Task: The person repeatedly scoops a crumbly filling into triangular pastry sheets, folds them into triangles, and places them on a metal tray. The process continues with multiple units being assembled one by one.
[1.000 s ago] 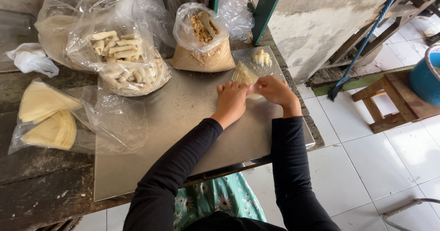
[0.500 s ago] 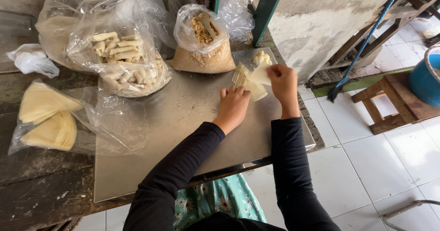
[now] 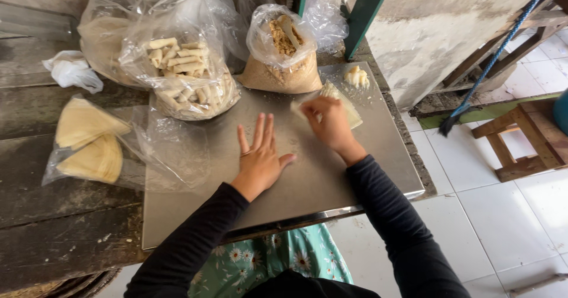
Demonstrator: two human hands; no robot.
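My right hand [image 3: 331,123] presses its curled fingers on a pale thin wrapper [image 3: 350,107] lying on the steel sheet [image 3: 296,179] at its far right. My left hand [image 3: 260,156] rests flat on the sheet's middle, fingers spread, holding nothing, a ring on one finger. A small pale lump of filling [image 3: 357,76] sits just beyond the wrapper. A clear bag of brown crumbs [image 3: 283,52] stands behind the hands. A clear bag of rolled pale sticks [image 3: 183,73] is to the left of it.
Folded pale wrappers in a plastic bag [image 3: 89,144] lie on the dark wooden table [image 3: 53,227] at left. A crumpled white bag [image 3: 72,70] sits further back. A green metal post [image 3: 364,14], a wooden stool [image 3: 520,138] and white floor tiles [image 3: 503,227] are at right.
My left hand has let go of the wrapper and moved left, now flat on the sheet. My right hand has turned over onto the wrapper, covering most of it.
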